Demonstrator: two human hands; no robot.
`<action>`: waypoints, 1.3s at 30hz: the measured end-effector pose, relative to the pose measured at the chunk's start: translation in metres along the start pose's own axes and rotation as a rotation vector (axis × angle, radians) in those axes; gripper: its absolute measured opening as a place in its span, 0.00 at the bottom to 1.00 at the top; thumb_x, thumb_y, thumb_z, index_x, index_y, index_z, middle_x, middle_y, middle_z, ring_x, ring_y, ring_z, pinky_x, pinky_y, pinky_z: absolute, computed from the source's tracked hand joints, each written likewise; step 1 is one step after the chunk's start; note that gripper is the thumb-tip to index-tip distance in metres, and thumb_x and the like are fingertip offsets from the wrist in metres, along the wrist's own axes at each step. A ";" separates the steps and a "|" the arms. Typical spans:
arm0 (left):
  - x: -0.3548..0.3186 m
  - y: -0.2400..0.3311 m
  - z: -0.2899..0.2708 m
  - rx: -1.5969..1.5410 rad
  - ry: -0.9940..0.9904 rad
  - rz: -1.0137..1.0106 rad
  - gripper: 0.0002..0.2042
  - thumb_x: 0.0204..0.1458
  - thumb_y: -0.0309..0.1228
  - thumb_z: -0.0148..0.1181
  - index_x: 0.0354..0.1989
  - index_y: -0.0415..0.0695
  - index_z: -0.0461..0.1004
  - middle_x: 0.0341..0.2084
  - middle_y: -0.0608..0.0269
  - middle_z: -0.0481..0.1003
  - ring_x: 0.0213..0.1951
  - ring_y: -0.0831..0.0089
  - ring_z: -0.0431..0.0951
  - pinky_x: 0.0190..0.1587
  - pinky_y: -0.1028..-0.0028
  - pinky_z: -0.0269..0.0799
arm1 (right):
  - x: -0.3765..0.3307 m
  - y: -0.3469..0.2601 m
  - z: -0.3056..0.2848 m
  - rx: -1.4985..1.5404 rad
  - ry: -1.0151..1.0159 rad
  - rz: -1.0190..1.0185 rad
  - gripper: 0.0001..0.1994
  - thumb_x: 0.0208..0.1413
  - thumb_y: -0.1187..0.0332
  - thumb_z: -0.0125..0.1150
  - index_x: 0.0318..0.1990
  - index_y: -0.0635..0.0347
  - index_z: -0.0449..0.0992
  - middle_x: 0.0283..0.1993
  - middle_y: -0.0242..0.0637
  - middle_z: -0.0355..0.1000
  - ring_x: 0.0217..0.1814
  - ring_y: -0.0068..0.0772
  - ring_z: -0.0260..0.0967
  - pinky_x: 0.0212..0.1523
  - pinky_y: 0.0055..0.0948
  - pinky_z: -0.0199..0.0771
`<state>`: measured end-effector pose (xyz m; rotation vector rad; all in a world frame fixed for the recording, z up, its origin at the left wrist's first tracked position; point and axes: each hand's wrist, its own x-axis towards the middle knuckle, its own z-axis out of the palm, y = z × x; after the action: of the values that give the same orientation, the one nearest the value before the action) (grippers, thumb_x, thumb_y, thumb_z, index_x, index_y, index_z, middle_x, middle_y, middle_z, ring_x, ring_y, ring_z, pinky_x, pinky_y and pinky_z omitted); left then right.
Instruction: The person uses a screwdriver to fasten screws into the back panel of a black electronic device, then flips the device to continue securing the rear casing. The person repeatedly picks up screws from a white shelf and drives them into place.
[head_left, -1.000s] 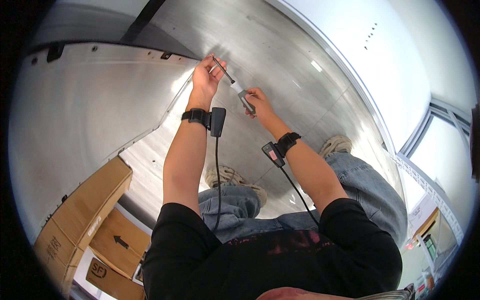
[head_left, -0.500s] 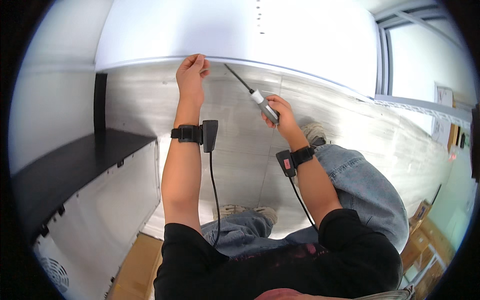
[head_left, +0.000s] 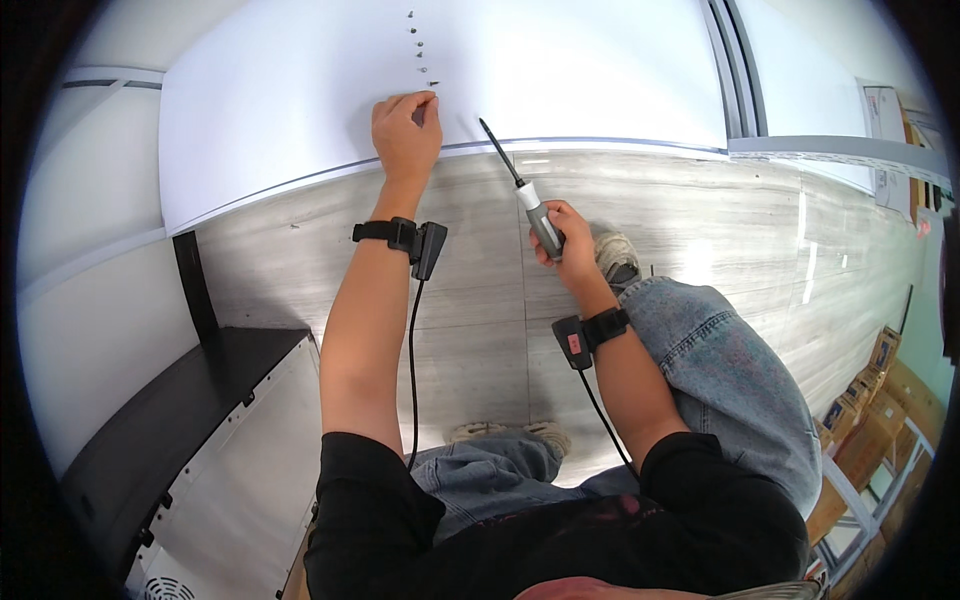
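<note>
Reaching up across the white panel [head_left: 560, 70], the person's left hand [head_left: 405, 135] has its fingertips pinched at the lowest of a short line of small screws [head_left: 433, 83]; whether one is actually gripped between finger and thumb I cannot tell, as the fingers hide it; the other screws sit just above in a loose column on the same white surface. Off to the side the right hand [head_left: 562, 242] is closed around the handle of a screwdriver [head_left: 525, 195], its thin dark shaft angled up and to the left, the tip lying at the panel's lower edge and near the left hand but apart from it; both wrists wear black bands with cables trailing back along the forearms. Below the arms lie the grey wood-grain floor [head_left: 760, 230], the person's jeans and shoes, and a black-topped cabinet [head_left: 170, 400] at the left. By my reckoning this is the picking-up stage, a screw being chosen while the tool waits; next would come a firm pinch on the screw, then bringing the driver's tip and the screw head squarely together.
</note>
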<state>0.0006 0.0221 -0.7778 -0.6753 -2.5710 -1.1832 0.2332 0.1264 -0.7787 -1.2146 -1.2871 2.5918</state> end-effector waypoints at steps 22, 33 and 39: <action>-0.081 -0.047 -0.071 -0.717 0.076 -0.634 0.11 0.56 0.33 0.55 0.40 0.37 0.74 0.32 0.59 0.76 0.30 0.72 0.76 0.34 0.74 0.73 | -0.011 0.043 0.065 -0.121 -0.205 0.085 0.11 0.58 0.63 0.41 0.40 0.59 0.67 0.20 0.36 0.68 0.12 0.24 0.60 0.13 0.23 0.55; -0.273 -0.104 -0.230 -1.115 0.556 -1.300 0.16 0.63 0.34 0.37 0.50 0.36 0.64 0.38 0.53 0.73 0.35 0.64 0.76 0.40 0.68 0.76 | -0.077 0.175 0.167 -0.626 -0.586 0.431 0.12 0.58 0.60 0.44 0.40 0.59 0.67 0.22 0.35 0.69 0.13 0.24 0.62 0.13 0.23 0.60; -0.335 -0.120 -0.252 -1.043 0.723 -1.417 0.13 0.63 0.32 0.38 0.49 0.39 0.65 0.37 0.55 0.73 0.36 0.64 0.77 0.38 0.68 0.77 | -0.097 0.219 0.157 -0.604 -0.612 0.681 0.12 0.59 0.59 0.46 0.40 0.57 0.67 0.30 0.33 0.69 0.19 0.22 0.65 0.18 0.23 0.63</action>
<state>0.2351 -0.3423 -0.8236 1.4902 -1.3695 -2.4266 0.2694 -0.1557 -0.8086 -1.0741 -2.2260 3.3713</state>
